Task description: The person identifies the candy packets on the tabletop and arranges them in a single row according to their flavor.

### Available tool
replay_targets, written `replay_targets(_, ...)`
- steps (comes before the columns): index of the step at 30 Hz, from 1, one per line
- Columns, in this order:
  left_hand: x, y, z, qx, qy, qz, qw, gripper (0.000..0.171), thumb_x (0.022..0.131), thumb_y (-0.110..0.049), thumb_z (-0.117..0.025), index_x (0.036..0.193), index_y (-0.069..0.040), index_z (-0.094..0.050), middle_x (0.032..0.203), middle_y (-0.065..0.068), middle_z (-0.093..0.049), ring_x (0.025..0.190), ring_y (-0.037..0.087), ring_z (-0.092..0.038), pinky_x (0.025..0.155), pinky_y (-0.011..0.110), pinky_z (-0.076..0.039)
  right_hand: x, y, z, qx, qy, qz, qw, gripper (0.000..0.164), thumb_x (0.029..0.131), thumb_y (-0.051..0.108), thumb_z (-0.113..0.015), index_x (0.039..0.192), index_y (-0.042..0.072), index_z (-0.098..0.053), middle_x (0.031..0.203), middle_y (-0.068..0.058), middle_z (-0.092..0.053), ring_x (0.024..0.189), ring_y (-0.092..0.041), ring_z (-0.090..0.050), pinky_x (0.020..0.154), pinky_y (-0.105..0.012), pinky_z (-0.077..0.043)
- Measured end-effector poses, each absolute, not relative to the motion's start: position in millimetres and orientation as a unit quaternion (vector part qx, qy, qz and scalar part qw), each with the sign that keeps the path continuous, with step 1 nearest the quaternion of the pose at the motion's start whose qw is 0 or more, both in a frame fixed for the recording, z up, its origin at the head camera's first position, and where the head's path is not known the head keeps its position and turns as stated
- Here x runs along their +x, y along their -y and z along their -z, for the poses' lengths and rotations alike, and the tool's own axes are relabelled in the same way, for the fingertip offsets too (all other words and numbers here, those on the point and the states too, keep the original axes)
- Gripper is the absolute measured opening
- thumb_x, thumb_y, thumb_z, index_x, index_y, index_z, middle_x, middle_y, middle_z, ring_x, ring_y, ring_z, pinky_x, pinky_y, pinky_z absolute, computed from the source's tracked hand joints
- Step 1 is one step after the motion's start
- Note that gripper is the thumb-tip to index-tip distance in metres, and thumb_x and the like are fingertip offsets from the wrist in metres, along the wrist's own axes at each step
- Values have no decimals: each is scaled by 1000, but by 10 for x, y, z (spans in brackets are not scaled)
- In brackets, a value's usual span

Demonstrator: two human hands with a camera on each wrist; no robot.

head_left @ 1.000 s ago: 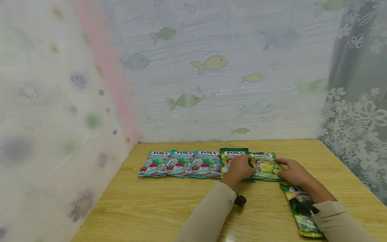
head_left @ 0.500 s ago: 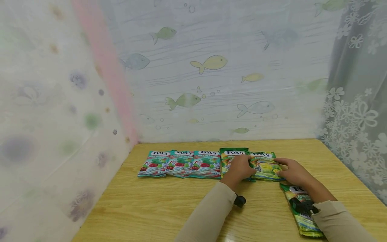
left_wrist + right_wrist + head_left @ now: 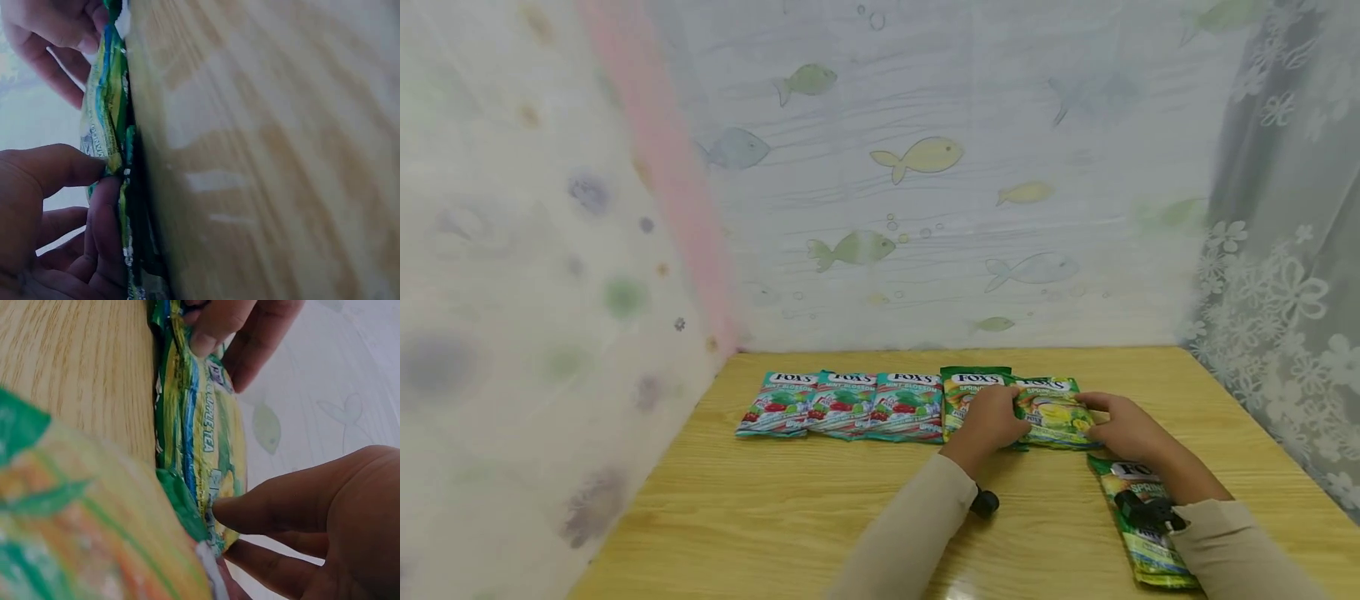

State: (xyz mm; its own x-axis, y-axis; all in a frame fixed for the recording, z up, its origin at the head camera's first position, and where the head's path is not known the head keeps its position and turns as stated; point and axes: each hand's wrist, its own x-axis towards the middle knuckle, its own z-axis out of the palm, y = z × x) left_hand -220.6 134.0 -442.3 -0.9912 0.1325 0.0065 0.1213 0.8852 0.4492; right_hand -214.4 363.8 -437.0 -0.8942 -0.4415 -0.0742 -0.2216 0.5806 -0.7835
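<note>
A yellow-green Fox's candy bag lies at the right end of a row on the table. My left hand pinches its left edge between thumb and finger, seen close in the left wrist view, and partly covers the green Fox's Spring candy bag beside it. At the opposite edge, my right hand grips the same yellow-green bag, its thumb on the front and fingers around the edge. Under my right forearm lies another green Fox's bag, partly hidden by the sleeve and wrist camera.
Several teal Fox's Mint Blossom bags continue the row to the left, their edges overlapping. The wooden table meets a fish-patterned curtain at the back. A grey flowered curtain hangs along the right side.
The head view has shifted slightly, so the bags and table appear a little further left. Both hands keep their hold on the yellow-green candy bag, which stays in place.
</note>
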Motion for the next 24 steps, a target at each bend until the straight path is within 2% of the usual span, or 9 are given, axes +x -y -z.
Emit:
replay_targets(2, -2202, -1326, 4421, 75, -971, -225, 9, 60, 94, -34, -78, 149, -23, -58, 136, -7, -65, 118, 12, -64, 86, 27, -55, -2138, -3646, 4354, -191, -881, 413, 129, 66, 99, 2, -57, 158, -9, -29, 156, -43, -30, 53, -19, -46, 55, -39, -47)
replay_targets(5, -2190, -1323, 4414, 83, -971, -223, 5, 56, 94, -33, -77, 147, -22, -60, 133, -6, -67, 114, 12, -65, 84, 26, -55, -2122, -3676, 4331, -205, -891, 389, 113, 65, 100, 6, -61, 156, -11, -32, 154, -42, -35, 91, -44, -66, 66, -41, -51)
replay_targets(8, -2172, -1323, 4403, 79, -972, -221, 2, 53, 95, -33, -77, 145, -22, -62, 128, -7, -69, 105, 9, -66, 79, 25, -53, -2098, -3700, 4313, -218, -894, 377, 104, 64, 101, 9, -63, 154, -12, -34, 151, -42, -39, 131, -60, -48, 79, -44, -56)
replay_targets(12, -2146, -1327, 4384, 75, -969, -236, -2, 49, 95, -30, -77, 142, -20, -65, 120, -5, -71, 91, 8, -64, 70, 26, -50, -2067, -3750, 4292, -221, -890, 384, 107, 64, 102, 10, -62, 155, -11, -33, 151, -43, -38, 130, -61, -49, 83, -46, -60)
replay_targets(14, -2128, -1326, 4371, 85, -969, -233, -10, 48, 94, -30, -77, 140, -19, -66, 117, -5, -72, 96, 9, -65, 74, 25, -52, -2043, -3789, 4272, -225, -889, 385, 105, 63, 103, 10, -61, 155, -11, -33, 150, -44, -37, 128, -62, -51, 83, -47, -60)
replay_targets(17, -2100, -1332, 4358, 109, -968, -227, -22, 45, 94, -28, -75, 137, -17, -68, 99, 4, -77, 98, 15, -68, 81, 24, -53, -2004, -3867, 4234, -236, -889, 382, 96, 61, 103, 8, -61, 154, -13, -35, 149, -46, -38, 126, -63, -51, 85, -49, -60)
replay_targets(19, -2074, -1351, 4354, 119, -967, -222, -32, 44, 93, -27, -76, 135, -18, -70, 102, 3, -77, 108, 16, -67, 82, 22, -52, -1978, -3924, 4208, -242, -888, 380, 89, 59, 103, 7, -60, 152, -14, -36, 147, -46, -39, 124, -64, -51, 85, -50, -60)
replay_targets(21, -2043, -1376, 4354, 126, -965, -231, -28, 42, 92, -25, -76, 133, -18, -71, 107, 3, -76, 105, 15, -66, 77, 22, -50, -1961, -3984, 4187, -243, -890, 377, 86, 57, 104, 8, -60, 152, -13, -37, 147, -45, -41, 124, -63, -52, 86, -50, -60)
replay_targets(24, -1989, -1420, 4334, 132, -963, -232, -27, 41, 91, -26, -78, 132, -21, -72, 130, -6, -66, 116, 9, -62, 75, 21, -51, -1942, -4071, 4164, -239, -894, 370, 84, 57, 105, 11, -60, 151, -13, -39, 146, -44, -43, 124, -61, -53, 85, -48, -60)
